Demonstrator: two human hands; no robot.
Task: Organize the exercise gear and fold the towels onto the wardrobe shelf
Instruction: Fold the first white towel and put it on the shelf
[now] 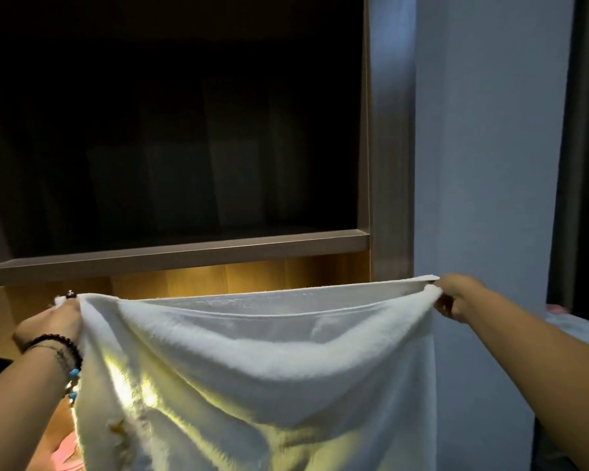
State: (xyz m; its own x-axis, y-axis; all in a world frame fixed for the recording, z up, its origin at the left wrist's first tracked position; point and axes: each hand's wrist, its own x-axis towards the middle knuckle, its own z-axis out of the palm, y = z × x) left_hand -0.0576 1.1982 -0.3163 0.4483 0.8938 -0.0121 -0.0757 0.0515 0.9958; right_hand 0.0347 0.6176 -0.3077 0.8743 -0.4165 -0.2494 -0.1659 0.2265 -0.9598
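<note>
A white fluffy towel hangs stretched between both my hands in front of the wardrobe. My left hand grips its top left corner; beaded bracelets circle that wrist. My right hand pinches the top right corner, where two layers of the towel's edge meet. The towel sags in the middle and drops out of the frame at the bottom. Just behind and above its top edge runs the grey wardrobe shelf.
Above the shelf the wardrobe compartment is dark. Below it a lit wooden back panel glows. A grey wardrobe side panel and a pale wall stand at the right. Something pink lies at the lower left.
</note>
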